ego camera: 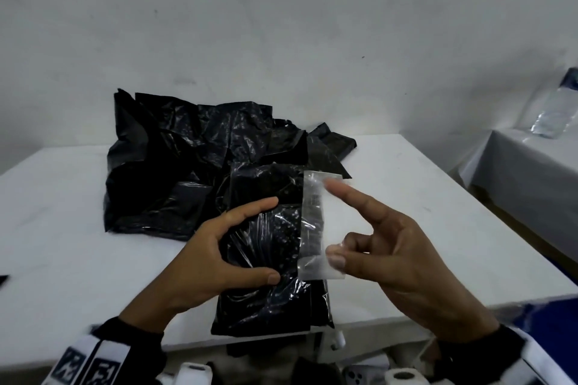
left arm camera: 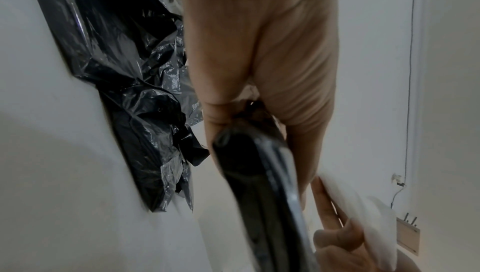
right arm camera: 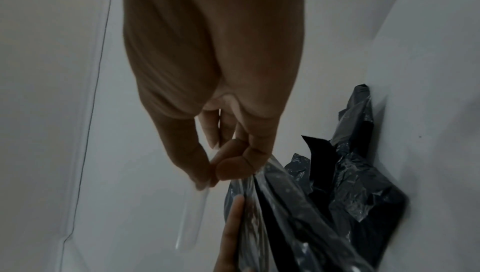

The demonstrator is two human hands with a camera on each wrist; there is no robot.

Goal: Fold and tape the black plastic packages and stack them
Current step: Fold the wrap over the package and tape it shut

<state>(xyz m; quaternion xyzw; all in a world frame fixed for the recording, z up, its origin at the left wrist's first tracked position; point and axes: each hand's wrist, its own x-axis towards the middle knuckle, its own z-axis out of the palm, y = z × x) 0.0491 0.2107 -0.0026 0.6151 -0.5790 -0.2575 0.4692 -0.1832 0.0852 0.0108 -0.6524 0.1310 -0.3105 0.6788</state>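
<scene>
White table [ego camera: 78, 228] against a scuffed white wall [ego camera: 281, 25], pile of black bags [ego camera: 175, 166] at the back. My left hand [ego camera: 219, 247] grips the folded package [ego camera: 266, 259], long axis pointing away from me, over the near edge. My right hand [ego camera: 397, 247] pinches clear tape [ego camera: 316, 228] running along its right side.
</scene>
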